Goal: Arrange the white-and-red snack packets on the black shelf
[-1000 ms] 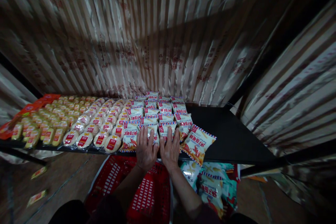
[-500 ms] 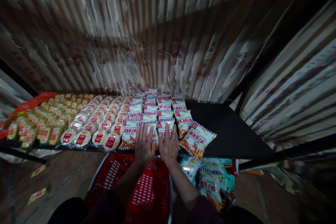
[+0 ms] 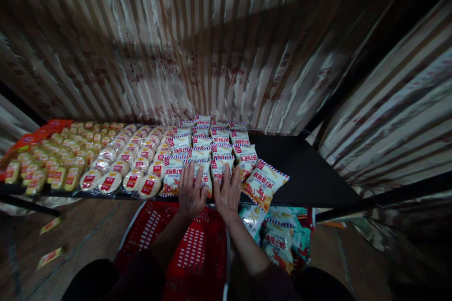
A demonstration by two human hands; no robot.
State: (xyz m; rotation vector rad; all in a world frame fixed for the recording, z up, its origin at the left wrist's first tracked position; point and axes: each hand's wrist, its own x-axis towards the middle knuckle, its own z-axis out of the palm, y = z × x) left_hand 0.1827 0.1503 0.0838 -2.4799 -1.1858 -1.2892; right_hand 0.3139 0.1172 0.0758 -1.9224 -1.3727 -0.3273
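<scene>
Both palms face down at the front edge of the black shelf. My left hand lies open with its fingers stretched over a snack bag in the front row. Beside it, my right hand rests open, fingers spread, over another snack bag. These white bags with red print stand in overlapping rows behind the hands. One snack bag lies tilted to the right of my right hand, its corner over the shelf edge. Left of the bags are rows of round wrapped crackers.
Yellow wrapped cakes and an orange package fill the shelf's left end. Below the shelf sit a red basket and a pile of snack bags. Two small packets lie on the floor. Striped sheeting hangs behind.
The view has shifted slightly. Both hands stay flat on the front bags, with the right hand's fingers spread a little wider. The bags look nearly unmoved.
</scene>
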